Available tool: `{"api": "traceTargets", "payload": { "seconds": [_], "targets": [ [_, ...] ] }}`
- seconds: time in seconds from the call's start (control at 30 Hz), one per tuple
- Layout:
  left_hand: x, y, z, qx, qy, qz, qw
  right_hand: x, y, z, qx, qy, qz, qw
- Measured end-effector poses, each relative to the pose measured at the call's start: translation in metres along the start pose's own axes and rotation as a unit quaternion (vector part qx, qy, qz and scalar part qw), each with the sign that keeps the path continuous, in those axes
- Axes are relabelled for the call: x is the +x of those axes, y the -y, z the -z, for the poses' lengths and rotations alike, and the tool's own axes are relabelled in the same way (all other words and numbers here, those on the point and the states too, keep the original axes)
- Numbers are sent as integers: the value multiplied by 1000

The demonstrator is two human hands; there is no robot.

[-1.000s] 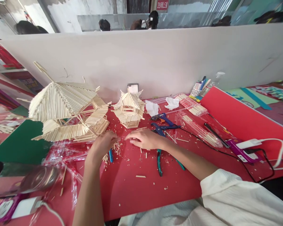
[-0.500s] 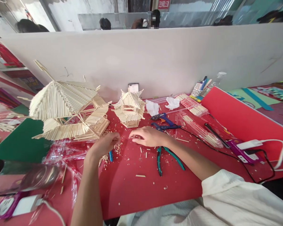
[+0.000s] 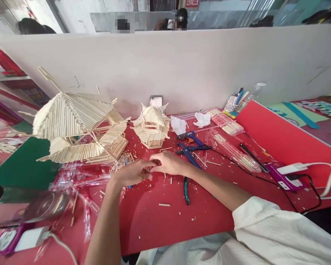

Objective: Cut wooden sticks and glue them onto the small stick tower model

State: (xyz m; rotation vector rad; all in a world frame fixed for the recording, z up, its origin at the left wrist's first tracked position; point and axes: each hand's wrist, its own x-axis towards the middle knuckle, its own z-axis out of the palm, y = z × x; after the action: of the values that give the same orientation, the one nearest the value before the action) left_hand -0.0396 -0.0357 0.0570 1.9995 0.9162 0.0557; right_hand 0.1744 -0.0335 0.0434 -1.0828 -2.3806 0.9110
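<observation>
The left hand (image 3: 135, 173) and the right hand (image 3: 167, 163) meet above the red tabletop (image 3: 209, 224); their fingers are bent and the tips come together, touching or almost so; whether some small piece is pinched between them, I cannot tell. The wood scraps (image 3: 119, 164) lie just beyond the left hand, in a loose heap near the larger stick model (image 3: 71, 117); the smaller stick model (image 3: 151, 138) stands upright behind both hands, apart from them. A blue object (image 3: 130, 186) shows partly under the left hand; a green handle (image 3: 186, 193) comes out from below the right forearm; a short stick (image 3: 164, 205) lies nearer to the body.

The scraps are probably very light, dry and stiff, so they may scatter easily; a single bit is best taken by a fingertip pinch, while many can be gathered with the side of the hand. The smaller model also looks light but fragile; its thin roof corners could break, so I would hold it low, at the base, with both hands and gentle pressure.
</observation>
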Motion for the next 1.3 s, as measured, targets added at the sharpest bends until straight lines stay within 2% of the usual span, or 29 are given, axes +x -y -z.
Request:
{"api": "traceTargets", "payload": {
  "seconds": [0.1,0.17,0.33,0.43,0.53,0.63,0.7,0.77,0.87,0.93,0.97,1.1,1.3],
  "targets": [
    [-7,-1,5,-29,14,18,999,0,-4,8,8,26,41,999],
    [-12,-2,9,-39,-3,15,999,0,-6,12,9,27,40,999],
    [-16,-2,13,-51,-99,-6,994,2,-7,14,8,21,-4,1000],
    [-13,0,13,-35,-153,-15,987,1,-7,13,30,37,-3,999],
    [-9,5,13,6,-192,-2,981,-2,-4,12,76,115,24,990],
    [-5,14,12,66,-212,22,975,-5,2,13,144,237,85,957],
    [-5,19,13,105,-224,36,968,-6,6,13,177,275,122,937],
    [-6,23,14,127,-235,46,963,-7,8,13,177,249,131,943],
    [-8,21,15,127,-209,41,969,-6,8,10,121,108,72,984],
    [-8,17,13,101,-185,22,977,-4,5,7,88,17,19,996],
    [-7,14,12,79,-176,12,981,-4,3,6,73,-10,3,997],
    [-1,10,3,-24,-156,-11,987,-2,-1,-1,-11,-34,1,999],
    [7,12,-4,-85,-153,-4,985,-2,0,-6,-67,-67,72,993]
  ]
}}
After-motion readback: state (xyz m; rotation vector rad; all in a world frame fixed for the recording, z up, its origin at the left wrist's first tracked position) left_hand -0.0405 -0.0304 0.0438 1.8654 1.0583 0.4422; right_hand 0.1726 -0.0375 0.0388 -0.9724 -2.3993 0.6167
